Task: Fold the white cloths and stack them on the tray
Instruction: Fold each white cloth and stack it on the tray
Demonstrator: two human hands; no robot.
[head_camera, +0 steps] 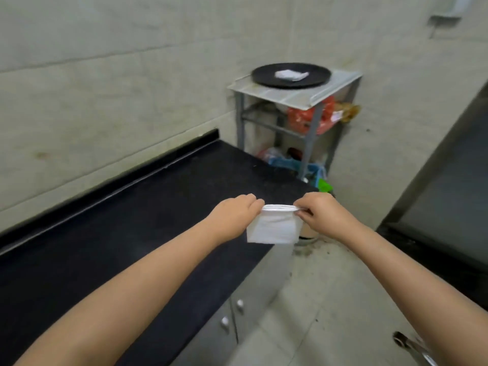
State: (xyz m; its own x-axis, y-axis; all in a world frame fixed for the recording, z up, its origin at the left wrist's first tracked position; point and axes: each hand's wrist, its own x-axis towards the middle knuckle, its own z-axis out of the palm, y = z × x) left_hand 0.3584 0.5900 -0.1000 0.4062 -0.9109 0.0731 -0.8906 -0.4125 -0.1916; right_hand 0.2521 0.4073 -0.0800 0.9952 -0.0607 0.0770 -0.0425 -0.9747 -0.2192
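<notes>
I saw a small white folded cloth [272,228], soft and rectangular, pinched at its top corners by the left hand [233,216] and right hand [326,215], beyond the black worktop's [132,233] right edge.

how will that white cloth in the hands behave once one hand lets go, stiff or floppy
Probably floppy: the white cloth hangs limp below the edge pinched by the left hand and right hand. Likely light, since fingertip pinches hold it. Released on one side, it would probably droop and unfold.

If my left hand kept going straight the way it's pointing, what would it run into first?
The left hand points right along the folded white cloth it pinches, so it would probably meet the right hand on the cloth's other end first.
</notes>
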